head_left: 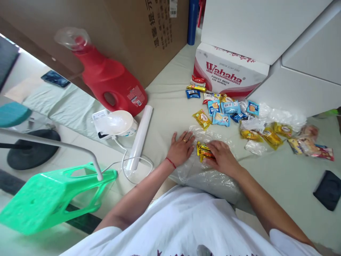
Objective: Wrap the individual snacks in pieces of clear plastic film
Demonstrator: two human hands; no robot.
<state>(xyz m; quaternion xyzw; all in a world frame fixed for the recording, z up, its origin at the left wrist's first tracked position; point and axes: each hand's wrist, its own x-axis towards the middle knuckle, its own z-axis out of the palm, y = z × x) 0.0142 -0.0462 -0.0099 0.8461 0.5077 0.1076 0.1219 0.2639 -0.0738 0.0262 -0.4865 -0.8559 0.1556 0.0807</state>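
My left hand [181,146] lies flat with its fingers spread on a sheet of clear plastic wrap [191,174]. To its right, my right hand [222,156] has its fingers curled over a few small yellow-wrapped snack bars [204,152] resting on the wrap. The bars' left ends stick out; their right ends are under the fingers. Just beyond the hands sit a yellow packet [202,119] and several blue snack packets [221,119]. A roll of wrap [141,138] lies to the left of my left hand.
A Wahaha water carton [226,73] stands behind the snacks. At the left are a red detergent bottle [114,83], a white cup [124,122] with a cable, and a green stool [53,195]. More packets [271,137] and a dark pouch [329,190] lie to the right.
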